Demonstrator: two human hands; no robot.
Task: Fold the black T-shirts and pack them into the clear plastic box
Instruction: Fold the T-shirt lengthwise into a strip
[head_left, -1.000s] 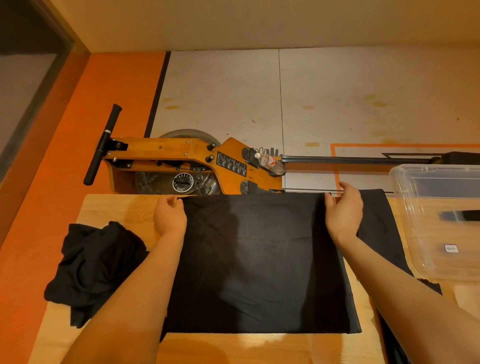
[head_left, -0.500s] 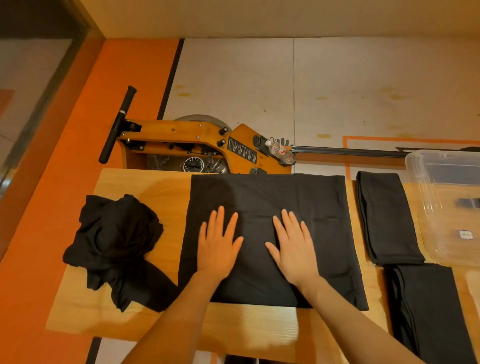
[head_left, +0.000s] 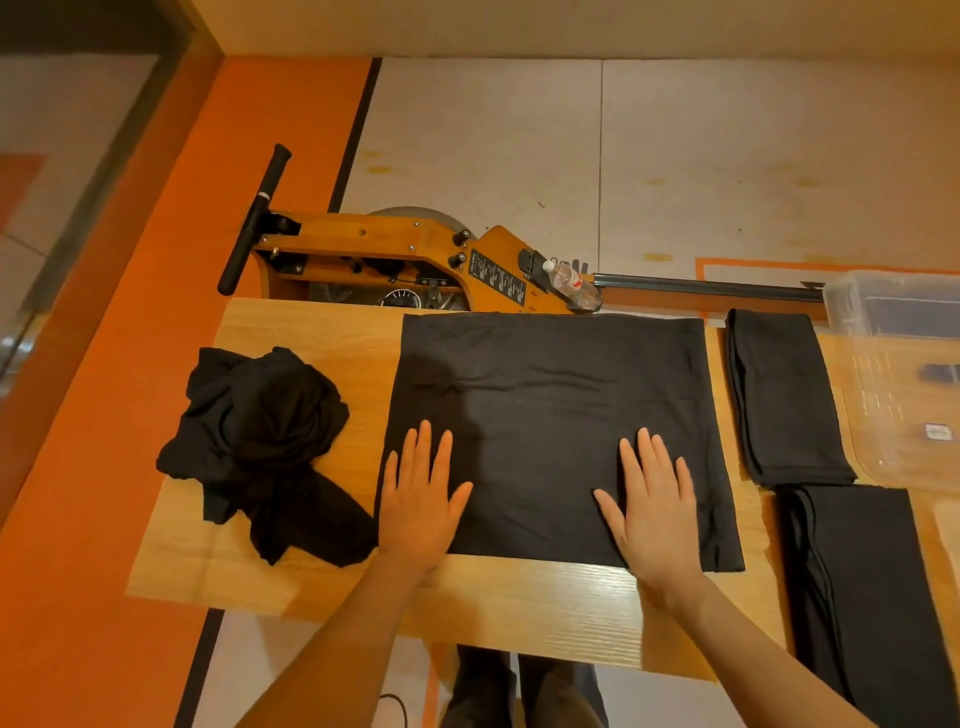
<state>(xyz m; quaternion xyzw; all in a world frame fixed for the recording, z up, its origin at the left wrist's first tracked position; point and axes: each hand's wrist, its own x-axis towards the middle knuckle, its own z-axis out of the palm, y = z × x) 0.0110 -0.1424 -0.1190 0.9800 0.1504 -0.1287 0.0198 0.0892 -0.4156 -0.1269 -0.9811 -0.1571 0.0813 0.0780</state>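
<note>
A black T-shirt (head_left: 550, 395) lies folded into a wide rectangle in the middle of the wooden table (head_left: 311, 332). My left hand (head_left: 421, 499) presses flat on its near left corner, fingers straight. My right hand (head_left: 654, 504) presses flat on its near right part, fingers spread. A crumpled heap of black T-shirts (head_left: 260, 441) sits at the table's left. Two folded black T-shirts lie on the right: one further away (head_left: 784, 400), one nearer (head_left: 872, 597). The clear plastic box (head_left: 898, 379) stands at the far right, partly cut off.
An orange wooden rowing machine (head_left: 415, 254) with a black handle lies on the floor behind the table. A plastic water bottle (head_left: 571, 283) rests on it. My legs show below the table's near edge.
My hands left the shirt's far edge, came down flat on its middle, then slid apart toward the near corners. The camera tilted down, showing more of the table.
</note>
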